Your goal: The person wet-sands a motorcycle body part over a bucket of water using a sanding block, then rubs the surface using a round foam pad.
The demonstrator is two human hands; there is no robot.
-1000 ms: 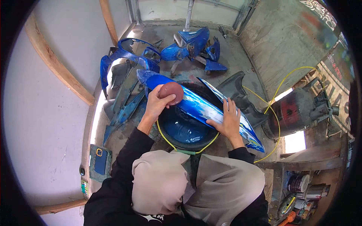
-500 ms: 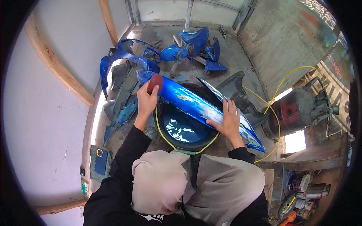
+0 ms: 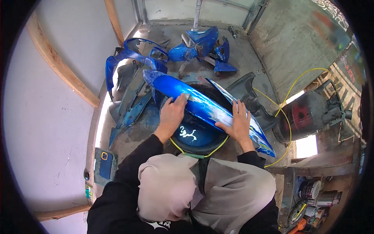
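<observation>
A long glossy blue fairing panel [image 3: 165, 86] with white graphics lies slanted across a round black tub [image 3: 204, 151] of water. My right hand [image 3: 238, 125] grips the panel toward its right end, thumb on the near edge and fingers over the far side. On the panel's middle, my left hand [image 3: 172, 116] presses with fingers bent together. Under those fingertips a small greyish edge of the sanding disc [image 3: 187, 96] shows; the rest of it is hidden. Beyond the panel a pointed white-and-blue strip [image 3: 219, 91] sticks up; whether it joins the panel I cannot tell.
Blue fairing parts [image 3: 200, 46] lie on the floor ahead, and another blue frame piece [image 3: 113, 70] rests at left. A dark tank [image 3: 300, 117] with a yellow hose [image 3: 289, 93] stands at right. A phone [image 3: 105, 167] lies at lower left; cans [image 3: 309, 190] fill a shelf.
My left hand has moved right and nearer, from the panel's far left end to its middle. The disc's reddish face no longer shows. My right hand keeps its grip.
</observation>
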